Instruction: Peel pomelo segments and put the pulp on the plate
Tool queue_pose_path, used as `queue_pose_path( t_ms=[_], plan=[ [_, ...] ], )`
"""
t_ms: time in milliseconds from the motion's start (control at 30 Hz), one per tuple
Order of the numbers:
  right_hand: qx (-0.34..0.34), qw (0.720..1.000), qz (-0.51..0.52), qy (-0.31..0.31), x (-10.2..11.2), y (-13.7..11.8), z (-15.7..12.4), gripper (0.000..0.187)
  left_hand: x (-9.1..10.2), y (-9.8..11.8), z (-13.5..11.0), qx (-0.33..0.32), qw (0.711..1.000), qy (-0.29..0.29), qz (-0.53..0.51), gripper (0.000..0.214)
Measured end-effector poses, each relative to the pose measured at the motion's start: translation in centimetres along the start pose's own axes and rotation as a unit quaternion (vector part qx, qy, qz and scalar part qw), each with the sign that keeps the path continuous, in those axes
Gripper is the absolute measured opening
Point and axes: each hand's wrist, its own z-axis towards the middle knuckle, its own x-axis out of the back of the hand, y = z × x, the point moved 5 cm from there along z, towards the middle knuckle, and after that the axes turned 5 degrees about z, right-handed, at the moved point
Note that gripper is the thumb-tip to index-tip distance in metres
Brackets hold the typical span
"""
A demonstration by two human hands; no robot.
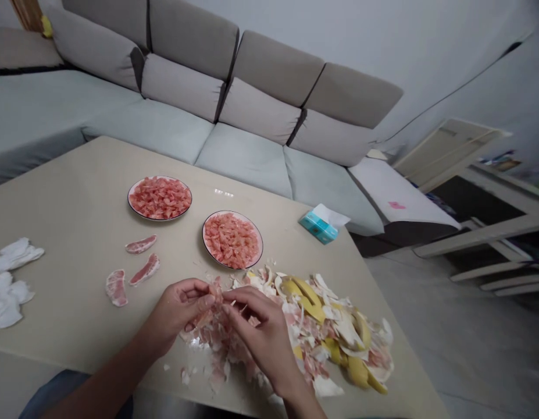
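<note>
My left hand (177, 311) and my right hand (260, 331) meet above the table, with their fingers pinching a pink pomelo segment (214, 294). Beneath them lies a heap of torn pale membrane and pink scraps (217, 349). Yellow pomelo rind with white pith (334, 326) is piled to the right of my right hand. Ahead of my hands, two round plates (128, 198) (203, 238) hold pink pulp. Several peeled pink pieces (145, 269) lie bare on the tabletop left of my left hand.
The beige table (68, 174) ends at a corner on the right. A blue tissue packet (319, 227) sits near its far edge, and white membrane scraps (7, 285) lie at the left. A grey sectional sofa (247, 157) runs behind the table.
</note>
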Motion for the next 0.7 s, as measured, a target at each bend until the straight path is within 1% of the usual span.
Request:
queue_pose_path(
  t_ms=[67, 133, 233, 300, 367, 500, 600, 700],
  plan=[
    [0.055, 0.998, -0.032, 0.008, -0.3, -0.7, -0.4, 0.014, 0.0, -0.2, 0.1, -0.003, 1.0, -0.004, -0.018, 0.033],
    [0.095, 0.993, -0.065, 0.013, -0.7, -1.1, -0.8, 0.017, 0.0, -0.3, 0.1, -0.005, 1.0, 0.006, -0.021, 0.034],
    [0.145, 0.982, -0.121, 0.017, -1.2, -1.5, -1.3, 0.023, 0.0, -0.4, 0.2, -0.018, 0.999, 0.028, -0.018, 0.033],
    [0.167, 0.975, -0.144, 0.017, -1.3, -1.6, -1.4, 0.024, 0.0, -0.3, 0.1, -0.027, 0.999, 0.03, -0.017, 0.03],
    [0.165, 0.976, -0.145, 0.015, -1.4, -1.6, -1.4, 0.022, -0.1, -0.2, 0.1, -0.029, 0.999, 0.029, -0.014, 0.029],
    [0.129, 0.983, -0.126, 0.02, -1.3, -1.7, -1.3, 0.017, -0.3, 0.1, 0.0, -0.026, 0.999, 0.03, -0.004, 0.03],
    [0.109, 0.988, -0.107, 0.034, -1.2, -1.7, -1.1, 0.014, -0.6, -0.1, 0.0, -0.019, 1.0, 0.006, -0.014, 0.031],
    [0.052, 0.995, -0.065, 0.045, -1.0, -1.3, -0.9, 0.013, -0.9, -0.5, 0.0, -0.006, 0.999, -0.018, -0.028, 0.034]
  ],
)
